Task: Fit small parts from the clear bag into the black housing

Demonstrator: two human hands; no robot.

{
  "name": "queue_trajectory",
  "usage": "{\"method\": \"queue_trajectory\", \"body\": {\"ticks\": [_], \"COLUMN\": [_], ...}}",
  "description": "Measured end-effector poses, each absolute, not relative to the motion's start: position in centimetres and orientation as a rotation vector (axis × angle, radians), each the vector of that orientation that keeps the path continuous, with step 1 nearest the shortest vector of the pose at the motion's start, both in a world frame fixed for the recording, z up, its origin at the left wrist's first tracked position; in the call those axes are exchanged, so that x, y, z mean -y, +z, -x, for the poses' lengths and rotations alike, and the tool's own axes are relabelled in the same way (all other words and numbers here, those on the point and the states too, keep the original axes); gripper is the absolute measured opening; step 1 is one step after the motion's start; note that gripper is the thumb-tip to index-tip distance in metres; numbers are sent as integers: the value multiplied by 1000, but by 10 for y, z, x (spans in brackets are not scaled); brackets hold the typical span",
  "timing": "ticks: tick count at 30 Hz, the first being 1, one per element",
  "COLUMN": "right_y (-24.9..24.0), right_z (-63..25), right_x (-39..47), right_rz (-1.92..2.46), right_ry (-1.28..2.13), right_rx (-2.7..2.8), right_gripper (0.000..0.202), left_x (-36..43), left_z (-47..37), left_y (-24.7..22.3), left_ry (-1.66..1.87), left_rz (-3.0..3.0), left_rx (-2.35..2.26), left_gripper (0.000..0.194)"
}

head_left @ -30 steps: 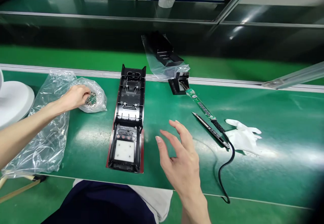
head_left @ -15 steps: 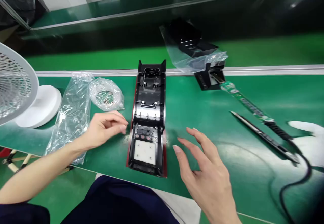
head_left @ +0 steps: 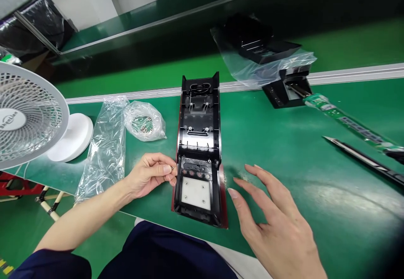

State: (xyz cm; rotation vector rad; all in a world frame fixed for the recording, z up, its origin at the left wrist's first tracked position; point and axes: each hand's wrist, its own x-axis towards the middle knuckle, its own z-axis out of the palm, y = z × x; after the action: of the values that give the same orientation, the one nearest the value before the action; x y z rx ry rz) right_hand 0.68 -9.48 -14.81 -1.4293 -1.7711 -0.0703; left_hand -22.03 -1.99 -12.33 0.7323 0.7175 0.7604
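A long black plastic housing [head_left: 198, 144] lies on a red sheet [head_left: 224, 211], its open side up, with a white plate [head_left: 196, 193] screwed in at its near end. At its left edge, my left hand [head_left: 154, 174] pinches a tiny metal piece, seemingly a screw, between thumb and forefinger. My right hand [head_left: 274, 211] hovers right of the housing, fingers spread and holding nothing. Left of the housing sits a clear plastic bag [head_left: 144, 121] rolled open, small metal screws inside it.
A white fan [head_left: 34, 115] and a flat clear bag [head_left: 107, 148] are at the left. At the right are a black holder [head_left: 279, 94] with an electric screwdriver [head_left: 350, 123] in it and a pointed tool [head_left: 362, 157]. Bagged black parts [head_left: 268, 51] lie behind.
My left hand has moved right to the housing's edge, and a tiny metal piece now shows in its fingers. My right hand stays open. The whole view has shifted.
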Motion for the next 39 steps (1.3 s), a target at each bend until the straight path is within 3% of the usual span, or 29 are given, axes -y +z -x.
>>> {"method": "queue_trajectory", "body": {"ticks": [12,26,39], "right_y": [-148,-150,-153], "right_z": [-8,-2,-12], "right_x": [105,106,109], "right_rz": [1445,1452,1425], "right_ry": [-72,-49,-19], "right_rx": [1774,1769,1712], "right_gripper": [16,14,10], "left_x": [17,20,23], "left_z": [222,205,170], "left_y": [-117,-150,-156], "left_ry": [811,994,792], "left_rz": [-1139,-2527,-2761], "left_rx": [-821,-1024,-1590], "left_gripper": [6,8,15]}}
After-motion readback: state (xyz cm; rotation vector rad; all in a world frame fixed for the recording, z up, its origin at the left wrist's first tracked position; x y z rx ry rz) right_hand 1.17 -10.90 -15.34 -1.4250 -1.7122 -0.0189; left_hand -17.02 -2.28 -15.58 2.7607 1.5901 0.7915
